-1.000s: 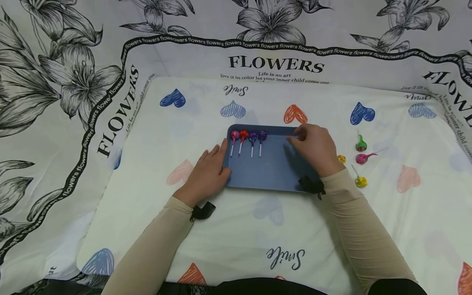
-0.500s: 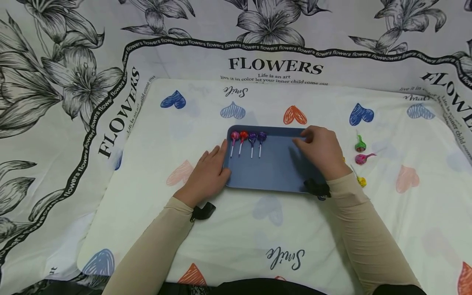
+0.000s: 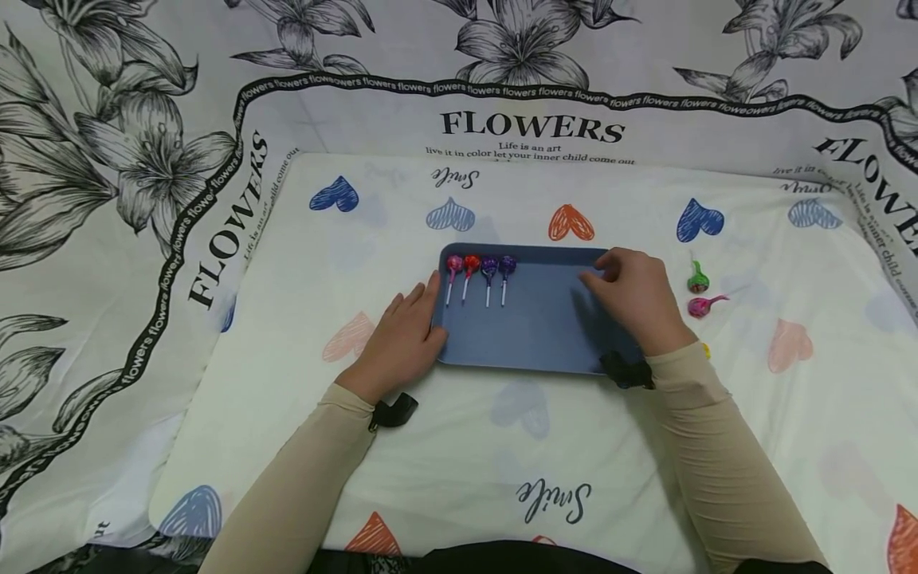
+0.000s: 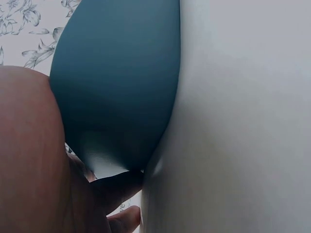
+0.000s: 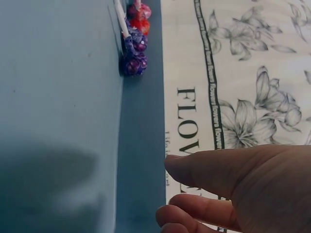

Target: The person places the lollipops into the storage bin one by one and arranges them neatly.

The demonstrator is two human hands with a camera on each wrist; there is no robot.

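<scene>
A blue-grey tray (image 3: 527,335) lies on the cloth, with a row of lollipops along its far side at the left: a pink lollipop (image 3: 455,265), a red lollipop (image 3: 471,264) and two purple ones, the outer purple lollipop (image 3: 508,264) standing rightmost. Sticks point toward the person. My left hand (image 3: 398,343) rests at the tray's left end, fingers extended along the rim and thumb at the near corner. Over the tray's far right part hovers my right hand (image 3: 638,291), thumb and fingers apart with nothing between them; in the right wrist view the thumb (image 5: 204,167) is beside the rim.
Right of the tray, a green lollipop (image 3: 698,279) and a pink lollipop (image 3: 707,306) lie on the heart-printed cloth (image 3: 753,414). A yellow one (image 3: 707,351) is mostly hidden behind the right sleeve. A flower-printed cloth (image 3: 344,119) lies beneath and around.
My right hand has drifted right along the tray's far side, so its arm now covers most of the yellow lollipops. The left hand and the row in the tray stay put.
</scene>
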